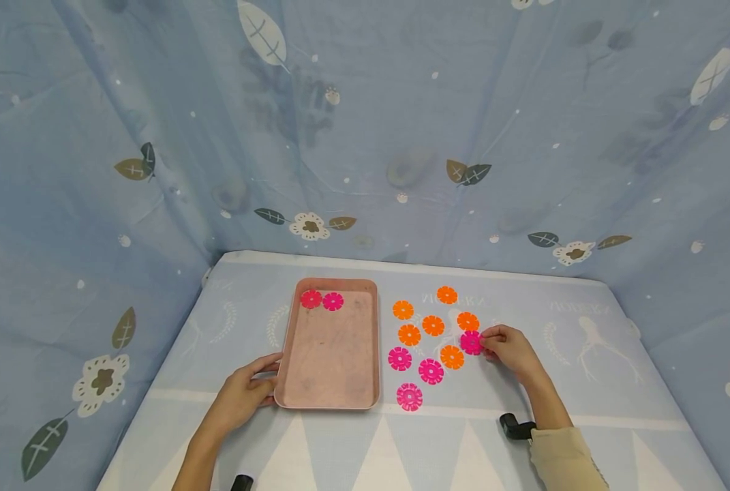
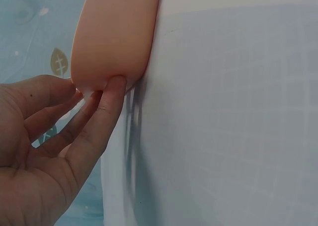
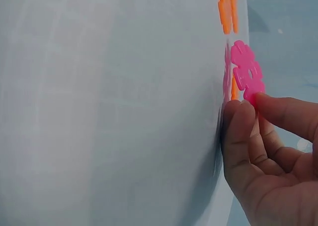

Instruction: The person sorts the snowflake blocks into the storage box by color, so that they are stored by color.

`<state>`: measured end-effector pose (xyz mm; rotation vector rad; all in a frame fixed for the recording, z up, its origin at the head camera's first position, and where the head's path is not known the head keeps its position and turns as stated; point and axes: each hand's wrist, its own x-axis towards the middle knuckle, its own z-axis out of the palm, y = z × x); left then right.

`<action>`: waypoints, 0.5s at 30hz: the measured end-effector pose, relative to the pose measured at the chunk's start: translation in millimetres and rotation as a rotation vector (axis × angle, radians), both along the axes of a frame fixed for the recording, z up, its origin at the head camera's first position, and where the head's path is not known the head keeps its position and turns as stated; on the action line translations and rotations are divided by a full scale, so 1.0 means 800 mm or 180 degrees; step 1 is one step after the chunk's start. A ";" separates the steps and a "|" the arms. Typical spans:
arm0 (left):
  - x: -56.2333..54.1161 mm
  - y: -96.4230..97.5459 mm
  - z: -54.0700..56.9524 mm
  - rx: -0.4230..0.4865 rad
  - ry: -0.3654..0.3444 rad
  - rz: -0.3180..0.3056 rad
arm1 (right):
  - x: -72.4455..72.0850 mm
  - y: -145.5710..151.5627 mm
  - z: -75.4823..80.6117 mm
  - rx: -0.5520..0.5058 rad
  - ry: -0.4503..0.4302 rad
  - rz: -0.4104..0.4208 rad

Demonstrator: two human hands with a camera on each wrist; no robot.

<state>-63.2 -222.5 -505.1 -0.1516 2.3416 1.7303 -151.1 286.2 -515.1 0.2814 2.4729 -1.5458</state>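
Note:
In the head view a pink plastic snowflake disc is pinched by its edge in my right hand. The right wrist view shows this notched disc tilted up between thumb and fingertips, close over the table. My left hand holds the near left side of a shallow pink tray. In the left wrist view its fingers press against the outer wall of the tray. Two pink discs, one at left and one beside it, lie at the tray's far end.
Several orange discs and three more pink discs lie flat on the patterned tablecloth, between the tray and my right hand. Blue printed curtains hang behind the table and at both sides.

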 end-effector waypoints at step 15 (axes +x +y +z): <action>0.001 0.000 0.000 -0.0001 0.0015 0.0001 | -0.010 -0.015 0.007 -0.0338 0.0021 -0.0020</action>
